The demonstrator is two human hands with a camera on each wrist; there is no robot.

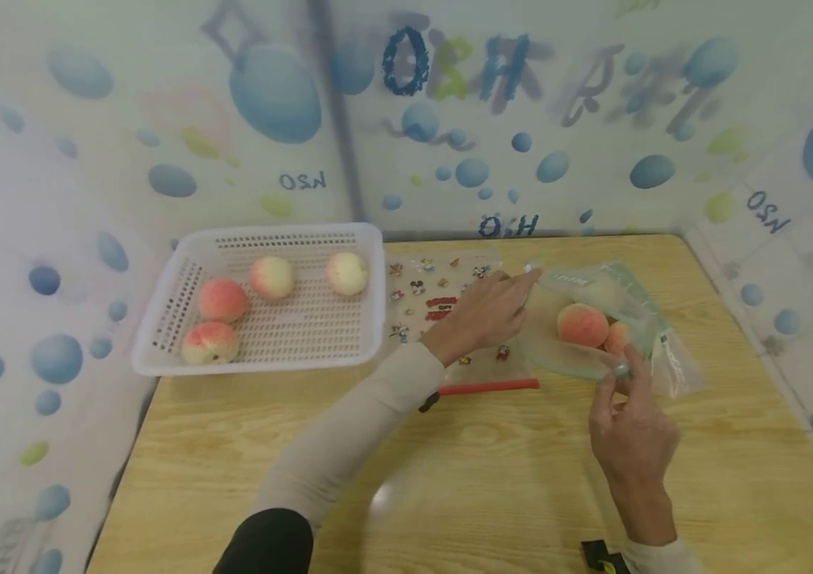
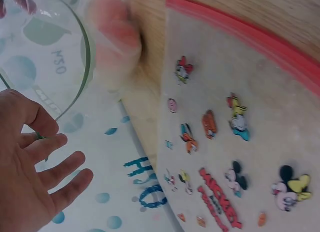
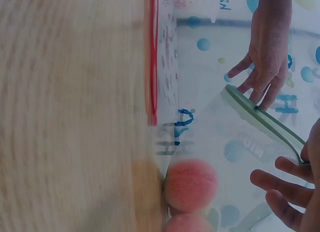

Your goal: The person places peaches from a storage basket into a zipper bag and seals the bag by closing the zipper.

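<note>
A clear zip bag with a green-rimmed mouth (image 1: 543, 323) is held with its opening spread, facing left. Inside it lie several peaches; a red one (image 1: 582, 325) and a smaller-looking one (image 1: 618, 339) show best, and a paler one is blurred by the plastic. My left hand (image 1: 485, 311) pinches the far edge of the mouth between thumb and index finger, the other fingers extended, as the left wrist view shows. The near edge is pinched by my right hand (image 1: 636, 430). In the right wrist view the green rim (image 3: 270, 122) stretches between both hands.
Under my left forearm lies a flat clear bag with cartoon figures (image 1: 414, 307) and a red zip (image 1: 488, 387). A white perforated basket (image 1: 259, 369) at the left holds several peaches (image 1: 222, 300). Behind the wooden table (image 1: 449, 478) hangs a wall covering printed with blue bubbles (image 1: 277, 96).
</note>
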